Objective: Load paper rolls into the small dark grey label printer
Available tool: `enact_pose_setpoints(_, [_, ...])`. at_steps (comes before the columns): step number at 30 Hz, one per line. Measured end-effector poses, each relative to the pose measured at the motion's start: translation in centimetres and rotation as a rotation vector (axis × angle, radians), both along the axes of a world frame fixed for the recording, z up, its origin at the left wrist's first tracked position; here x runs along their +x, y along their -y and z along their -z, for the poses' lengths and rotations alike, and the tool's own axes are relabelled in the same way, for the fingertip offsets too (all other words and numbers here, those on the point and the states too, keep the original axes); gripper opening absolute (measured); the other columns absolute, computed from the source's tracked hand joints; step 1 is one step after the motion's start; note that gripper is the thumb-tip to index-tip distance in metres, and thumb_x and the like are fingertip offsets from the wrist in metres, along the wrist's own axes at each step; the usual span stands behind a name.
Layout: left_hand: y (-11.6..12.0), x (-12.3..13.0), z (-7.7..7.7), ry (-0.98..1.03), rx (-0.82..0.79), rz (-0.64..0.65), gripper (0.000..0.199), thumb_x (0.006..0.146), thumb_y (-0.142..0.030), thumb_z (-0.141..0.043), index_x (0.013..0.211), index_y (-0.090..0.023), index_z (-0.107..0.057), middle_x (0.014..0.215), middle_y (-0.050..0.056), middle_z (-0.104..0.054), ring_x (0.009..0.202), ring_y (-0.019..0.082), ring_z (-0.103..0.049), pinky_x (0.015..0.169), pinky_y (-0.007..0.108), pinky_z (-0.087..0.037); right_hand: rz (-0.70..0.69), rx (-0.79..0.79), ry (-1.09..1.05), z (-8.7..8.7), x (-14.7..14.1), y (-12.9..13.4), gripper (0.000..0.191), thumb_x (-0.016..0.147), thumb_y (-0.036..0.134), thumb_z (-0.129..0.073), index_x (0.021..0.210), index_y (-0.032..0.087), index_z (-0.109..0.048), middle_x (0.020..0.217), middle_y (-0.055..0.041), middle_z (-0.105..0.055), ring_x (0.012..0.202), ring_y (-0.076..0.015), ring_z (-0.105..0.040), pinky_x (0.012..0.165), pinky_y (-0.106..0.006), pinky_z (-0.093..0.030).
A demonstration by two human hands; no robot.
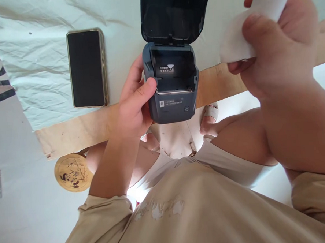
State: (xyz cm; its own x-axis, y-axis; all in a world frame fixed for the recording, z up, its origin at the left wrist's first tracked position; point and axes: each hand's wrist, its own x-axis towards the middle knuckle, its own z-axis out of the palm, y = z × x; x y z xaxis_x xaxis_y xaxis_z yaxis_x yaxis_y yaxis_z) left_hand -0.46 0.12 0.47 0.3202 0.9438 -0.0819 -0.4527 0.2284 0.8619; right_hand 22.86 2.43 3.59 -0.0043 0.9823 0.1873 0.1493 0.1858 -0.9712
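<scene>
My left hand grips a dark blue-grey portable label printer by its left side, thumb on the rim of the bay. The printer's black lid is swung up, away from me. Inside the bay a small printed sticker shows, and a power button sits on the front face. Up at the right, my right hand pinches a piece of white paper between thumb and fingers, apart from the printer. Whether the paper is a loose sheet or part of a roll, I cannot tell.
A smartphone with a dark screen lies on the pale green cloth left of the printer. The table's bare wooden edge runs below the cloth. A round wooden stool with a panda drawing stands at the lower left.
</scene>
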Motion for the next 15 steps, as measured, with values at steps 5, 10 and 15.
enact_pose_setpoints(5, [-0.08, -0.13, 0.16, 0.018, -0.008, 0.030, 0.039, 0.083, -0.035, -0.062, 0.121, -0.032, -0.057, 0.110, 0.002, -0.066, 0.097, 0.022, -0.065, 0.082, 0.040, -0.055, -0.082, 0.133, 0.336, -0.10, -0.26, 0.44, 0.028, 0.079, 0.029, -0.063, 0.104, 0.021, -0.052, 0.100, -0.0023, -0.054, 0.075, -0.0054, -0.051, 0.059, -0.021, -0.046])
enact_pose_setpoints(10, [-0.13, -0.16, 0.22, 0.046, 0.017, 0.018, 0.039, 0.083, -0.033, -0.064, 0.121, -0.029, -0.059, 0.107, 0.002, -0.067, 0.094, 0.019, -0.065, 0.075, 0.033, -0.057, 0.018, 0.149, 0.645, 0.49, 0.26, -0.12, 0.043, 0.075, 0.021, -0.065, 0.116, 0.022, -0.055, 0.111, -0.0031, -0.058, 0.094, -0.0115, -0.054, 0.080, -0.026, -0.045])
enact_pose_setpoints(15, [0.25, 0.34, -0.58, 0.014, -0.050, -0.026, 0.035, 0.084, -0.033, -0.061, 0.119, -0.028, -0.059, 0.105, 0.000, -0.067, 0.092, 0.016, -0.066, 0.073, 0.028, -0.057, 0.076, -0.056, 0.859, 0.76, -0.24, -0.14, 0.063, 0.070, 0.020, -0.068, 0.128, 0.027, -0.044, 0.103, -0.0011, -0.064, 0.084, -0.0156, -0.057, 0.081, -0.036, -0.047])
